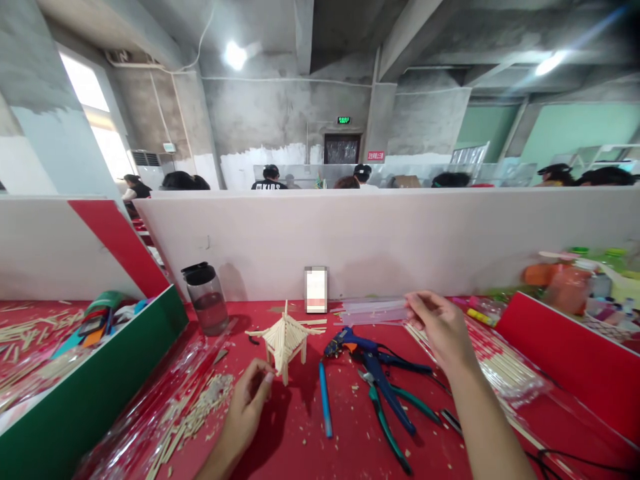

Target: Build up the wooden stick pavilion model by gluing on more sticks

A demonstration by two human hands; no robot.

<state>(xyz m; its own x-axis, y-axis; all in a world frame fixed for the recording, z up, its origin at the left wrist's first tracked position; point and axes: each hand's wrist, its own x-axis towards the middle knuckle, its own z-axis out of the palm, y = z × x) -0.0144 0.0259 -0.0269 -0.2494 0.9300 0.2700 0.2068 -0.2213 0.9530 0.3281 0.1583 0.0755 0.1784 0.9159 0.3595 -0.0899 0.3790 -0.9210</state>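
Note:
A small pavilion model (284,340) made of pale wooden sticks stands upright on the red table, its pointed roof resting on stick legs. At its near left corner, my left hand (249,393) has curled fingers, with thumb and index tip against the model's lower edge. Farther right, my right hand (443,323) is raised in a pinch beside the end of some translucent strips (375,312). What lies between its fingertips is too small to make out. Between the hands are a blue glue gun (373,353), green-handled pliers (383,407) and a blue pen (325,400).
A dark-lidded water bottle (206,300) stands at the back left. Stick scraps (200,407) and plastic wrapping lie left, beside a green divider (100,387). Bagged sticks (510,363) lie right, near a red divider (570,360). A white partition (380,233) closes the back; people sit beyond.

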